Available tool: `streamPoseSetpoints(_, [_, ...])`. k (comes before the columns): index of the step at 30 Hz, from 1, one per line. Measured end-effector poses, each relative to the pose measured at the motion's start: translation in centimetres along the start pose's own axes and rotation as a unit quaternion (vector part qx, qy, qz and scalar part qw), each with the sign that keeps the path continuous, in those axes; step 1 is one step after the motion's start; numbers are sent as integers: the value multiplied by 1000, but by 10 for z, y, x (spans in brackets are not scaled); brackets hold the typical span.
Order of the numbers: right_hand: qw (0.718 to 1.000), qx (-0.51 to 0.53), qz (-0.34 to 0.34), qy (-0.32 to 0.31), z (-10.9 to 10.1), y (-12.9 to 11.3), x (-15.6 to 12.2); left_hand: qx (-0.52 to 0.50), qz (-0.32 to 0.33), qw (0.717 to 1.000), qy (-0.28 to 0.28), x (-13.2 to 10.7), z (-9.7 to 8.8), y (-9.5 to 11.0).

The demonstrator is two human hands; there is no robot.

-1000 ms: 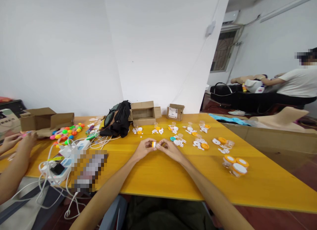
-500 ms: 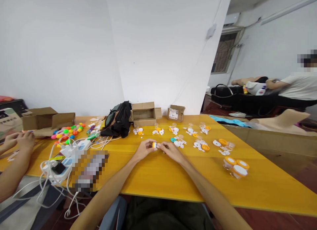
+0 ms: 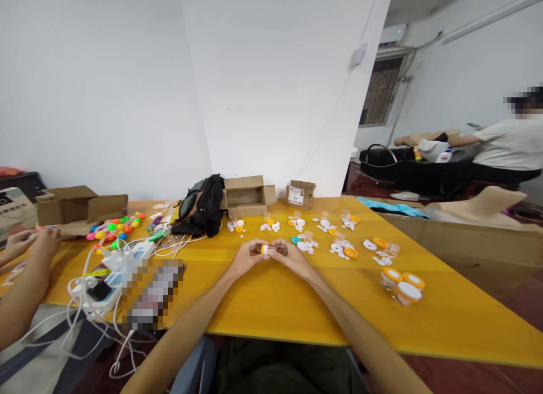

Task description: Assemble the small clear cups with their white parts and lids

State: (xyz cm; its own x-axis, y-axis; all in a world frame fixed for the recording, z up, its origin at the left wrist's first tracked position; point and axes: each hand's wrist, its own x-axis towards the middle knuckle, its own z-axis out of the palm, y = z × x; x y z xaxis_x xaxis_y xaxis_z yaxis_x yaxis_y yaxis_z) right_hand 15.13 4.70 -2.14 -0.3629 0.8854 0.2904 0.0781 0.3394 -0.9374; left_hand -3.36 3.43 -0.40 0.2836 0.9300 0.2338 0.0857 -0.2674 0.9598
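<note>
My left hand [image 3: 246,259] is closed around a small round lid [image 3: 265,249], orange with a white part, held on edge above the table. From the other side, my right hand [image 3: 291,256] has its fingertips pinched at the lid's white side. A small white piece seems to sit between those fingertips, but it is too small to name. Close beyond my right hand lie a teal ring [image 3: 296,240], a white disc [image 3: 302,247] and small white perforated pieces. Clear cups with orange and white parts lie in several groups farther back.
Several clear jars with orange-and-white lids [image 3: 409,292] stand at the right. An open cardboard box [image 3: 246,197], a small carton [image 3: 300,195] and a black backpack [image 3: 203,204] line the back. Power strips [image 3: 111,281] and a phone lie left, beside another person's hands [image 3: 42,241].
My right hand's fingers have closed in nearer to the lid and curled more. My left hand stays nearly in place. At the far right, the other person's arm has stretched out.
</note>
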Motion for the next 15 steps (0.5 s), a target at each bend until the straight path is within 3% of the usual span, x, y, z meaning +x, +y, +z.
streamPoseSetpoints(5, [996, 68, 56, -22, 7, -5, -1, 25, 25, 999, -1, -1, 2, 2])
streamPoseSetpoints(15, [994, 101, 49, 10, 3, -2, 1, -40, -26, 999, -5, 0, 1, -2])
